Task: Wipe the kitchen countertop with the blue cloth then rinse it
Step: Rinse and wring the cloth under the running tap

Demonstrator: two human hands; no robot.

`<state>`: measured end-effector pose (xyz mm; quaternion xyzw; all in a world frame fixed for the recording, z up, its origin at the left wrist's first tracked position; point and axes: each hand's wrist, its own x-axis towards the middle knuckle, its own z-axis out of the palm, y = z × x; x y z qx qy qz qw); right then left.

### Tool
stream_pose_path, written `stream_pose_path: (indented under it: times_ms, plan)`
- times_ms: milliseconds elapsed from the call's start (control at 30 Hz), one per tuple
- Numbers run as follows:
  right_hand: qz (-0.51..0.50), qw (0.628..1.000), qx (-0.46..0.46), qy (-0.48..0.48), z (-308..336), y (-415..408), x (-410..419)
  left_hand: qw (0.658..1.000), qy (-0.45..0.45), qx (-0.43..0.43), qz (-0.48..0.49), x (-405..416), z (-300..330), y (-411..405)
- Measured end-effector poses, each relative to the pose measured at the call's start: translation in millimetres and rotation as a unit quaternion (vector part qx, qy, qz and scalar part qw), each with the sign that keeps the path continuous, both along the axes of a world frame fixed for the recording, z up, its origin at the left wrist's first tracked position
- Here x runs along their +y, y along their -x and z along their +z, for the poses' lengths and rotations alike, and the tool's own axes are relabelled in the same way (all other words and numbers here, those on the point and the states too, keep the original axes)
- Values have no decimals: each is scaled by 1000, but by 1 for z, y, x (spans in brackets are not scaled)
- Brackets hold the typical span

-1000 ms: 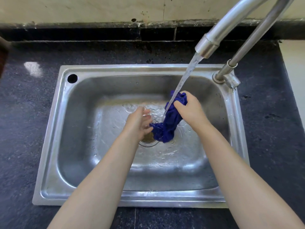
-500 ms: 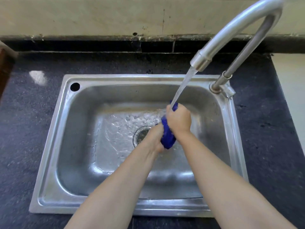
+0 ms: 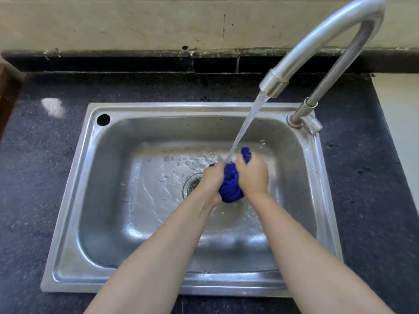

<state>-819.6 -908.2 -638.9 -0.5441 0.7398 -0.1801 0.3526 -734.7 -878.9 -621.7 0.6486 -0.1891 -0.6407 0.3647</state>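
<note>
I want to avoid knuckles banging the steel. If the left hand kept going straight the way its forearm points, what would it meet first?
The left hand points up and right, gripping the blue cloth, so the cloth comes first, with the right hand gripping its other side. Beyond them probably lies the sink back wall, though depth is unclear.

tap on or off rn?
On. A stream of water runs from the faucet spout onto the blue cloth held over the sink.

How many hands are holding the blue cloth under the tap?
2. The left hand grips the blue cloth on its left side, the right hand on its right, both above the sink drain.
</note>
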Motion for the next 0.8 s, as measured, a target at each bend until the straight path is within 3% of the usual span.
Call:
stream_pose_path:
  times_ms: [67,100,167,233,333,400,433,467,533,567,633,700,733,800]
  plan:
    - [48,991,56,-116,-18,23,-10,1000,19,-2,3,-1,12,4]
    - [82,981,32,-174,-23,34,-11,999,30,-13,1,-2,15,5]
    - [127,948,-114,-269,-20,51,-6,999,45,0,-29,-1,20,0]
    - [91,896,-302,-313,-8,58,-4,997,48,22,-64,2,25,-7]
    - [19,787,-531,-314,13,48,-8,994,27,63,-80,8,21,-15]
    - [-57,708,-633,-306,23,33,-13,995,10,84,-50,10,21,-21]
    - [-64,711,-634,-297,25,25,-15,995,4,92,-29,11,21,-24]
    - [-31,755,-593,-279,27,16,-13,994,-2,105,-8,12,19,-28]
    - [121,880,-409,-210,29,0,-6,990,-12,139,32,13,16,-37]
    - [193,914,-311,-175,26,-3,-3,986,-16,160,47,14,15,-41]
    - [289,939,-142,-118,23,0,-3,985,-41,162,45,15,9,-45]
    - [297,954,-23,-39,27,9,-12,991,-70,114,30,13,9,-47]
    - [273,962,-14,-17,30,15,-17,992,-80,94,36,13,6,-48]
    - [210,973,-97,-15,37,23,-27,990,-97,63,79,13,3,-48]
